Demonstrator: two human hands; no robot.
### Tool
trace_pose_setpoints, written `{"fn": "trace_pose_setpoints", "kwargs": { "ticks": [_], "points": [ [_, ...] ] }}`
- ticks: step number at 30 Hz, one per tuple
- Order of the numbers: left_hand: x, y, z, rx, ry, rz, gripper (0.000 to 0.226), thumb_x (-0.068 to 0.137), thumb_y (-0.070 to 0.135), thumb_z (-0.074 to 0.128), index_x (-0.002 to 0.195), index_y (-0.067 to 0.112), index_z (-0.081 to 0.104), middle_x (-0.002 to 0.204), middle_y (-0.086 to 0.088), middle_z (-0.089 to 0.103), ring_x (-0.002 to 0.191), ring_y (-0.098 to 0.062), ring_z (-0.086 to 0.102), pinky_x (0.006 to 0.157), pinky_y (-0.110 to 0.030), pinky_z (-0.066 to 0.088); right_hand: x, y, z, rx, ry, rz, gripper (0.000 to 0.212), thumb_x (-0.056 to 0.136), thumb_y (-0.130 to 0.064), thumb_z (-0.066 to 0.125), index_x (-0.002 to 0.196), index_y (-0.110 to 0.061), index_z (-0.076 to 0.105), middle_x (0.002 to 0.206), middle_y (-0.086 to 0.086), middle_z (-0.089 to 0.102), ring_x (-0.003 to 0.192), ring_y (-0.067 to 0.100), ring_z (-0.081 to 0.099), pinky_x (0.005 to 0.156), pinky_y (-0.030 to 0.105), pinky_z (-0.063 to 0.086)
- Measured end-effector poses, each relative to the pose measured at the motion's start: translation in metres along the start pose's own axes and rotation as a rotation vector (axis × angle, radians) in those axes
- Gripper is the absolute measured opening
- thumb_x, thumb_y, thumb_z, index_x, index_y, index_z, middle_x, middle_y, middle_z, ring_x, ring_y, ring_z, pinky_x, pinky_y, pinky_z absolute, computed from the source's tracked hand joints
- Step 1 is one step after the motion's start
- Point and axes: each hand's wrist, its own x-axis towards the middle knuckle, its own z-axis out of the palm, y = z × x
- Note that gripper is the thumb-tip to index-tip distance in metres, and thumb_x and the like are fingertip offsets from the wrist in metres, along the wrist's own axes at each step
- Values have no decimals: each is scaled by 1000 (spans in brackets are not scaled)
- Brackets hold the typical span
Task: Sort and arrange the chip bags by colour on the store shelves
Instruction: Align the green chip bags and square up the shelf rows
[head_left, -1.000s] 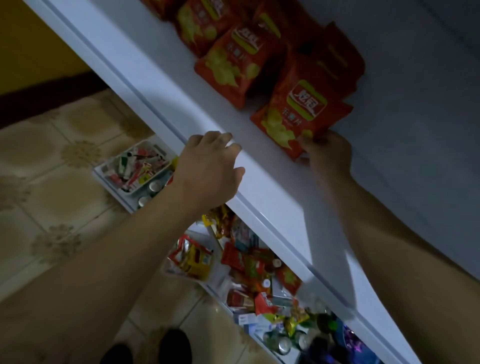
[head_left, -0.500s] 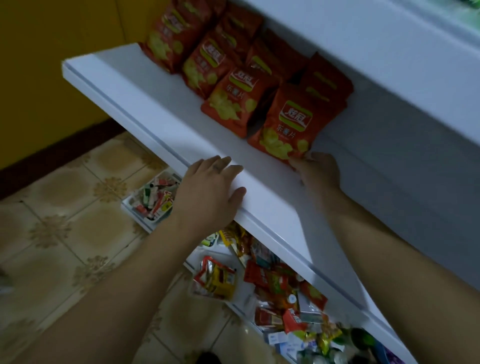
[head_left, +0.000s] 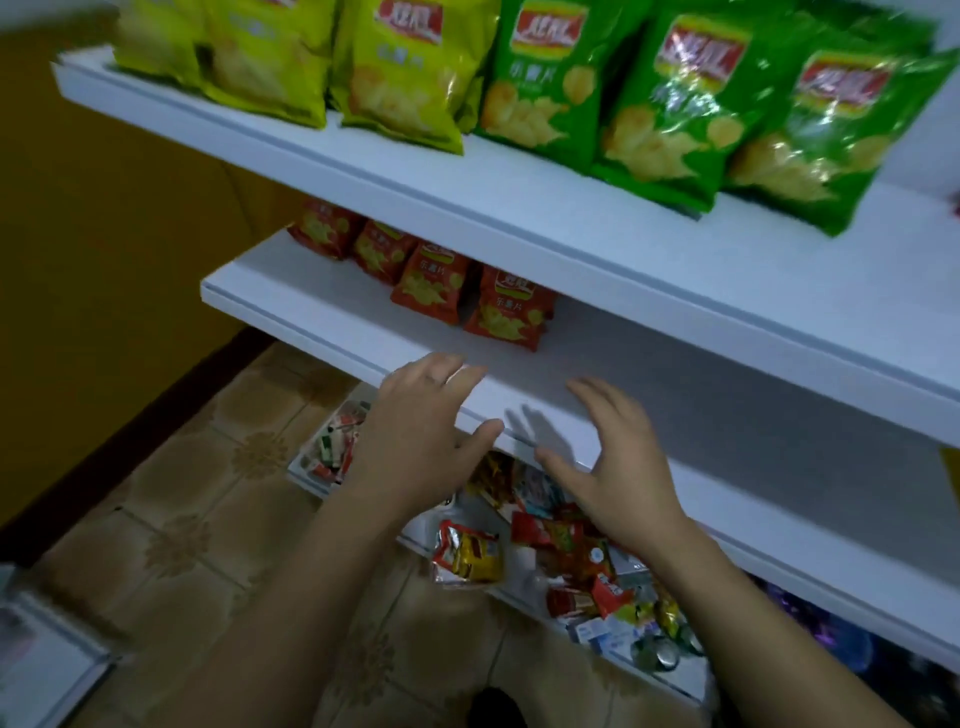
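- R hand (head_left: 621, 467) has let go of the nearest of the red bags (head_left: 506, 312) & drawn back to the lip of the mid shelf (head_left: 311, 317). View has tilted up, so the top shelf (head_left: 519, 208) now shows. L hand (head_left: 415, 441) still on the lip.
- Floor (head_left: 182, 519): glossy tan tiles w/ flower motifs.
- Tray (head_left: 332, 452): shallow, white, rectangular, full of small wrapped sweets, on the floor below L hand.
- Mid shelf: smooth flat white board, grooved front lip.
- L hand: fingers straight, flat on the lip, thumb at its front edge; holds nothing.
- Yellow bags (head_left: 400, 78): crinkly pillow-shaped packs, upright, left part of top shelf.
- Red bags: four smaller puffed packs in a slanting row on mid shelf. Nearest one is just beyond both hands, untouched.
- R hand: fingers spread, lightly bent, empty, over the lip; shadow on the board. Contact w/ shelf: can't tell.
- Snack heap (head_left: 571, 561): shiny mixed wrappers, lowest level, under the hands.
- Green bags (head_left: 670, 104): glossy, creased, upright, right part of top shelf, just beside the yellow ones.
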Motion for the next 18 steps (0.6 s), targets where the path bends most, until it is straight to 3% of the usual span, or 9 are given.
{"fn": "trace_pose_setpoints", "kwargs": {
  "ticks": [2,5,11,18],
  "points": [
    [-5,19,-22,12,26,92,63,87,60,44,137,23,51,143,-1,50,134,-22,43,109,-46,36,-22,-7,-23,-40,50,-39,70,83,-45,69,143,-22,42,149,0,39,136,18,33,110,27,23],
    [-3,51,-55,18,8,171,64,90,62,44,145,32,37,153,10,33,144,-12,23,117,-38,21,-40,-17,-61,-90,143,-74,70,82,-47,69,142,-23,43,149,-1,39,136,19,35,111,36,32],
    [24,123,-102,100,33,365,66,89,64,45,146,32,35,154,7,33,144,-15,24,116,-36,21,-49,-20,-148,-97,322,-23,70,83,-46,68,143,-25,42,151,-2,36,139,16,30,114,36,30],
    [67,222,-117,104,-2,501,77,79,66,38,146,27,37,154,3,34,142,-16,28,114,-32,22,-43,37,-238,-58,404,159,73,84,-47,66,146,-25,36,154,1,30,141,18,26,115,33,23]
  ]
}}
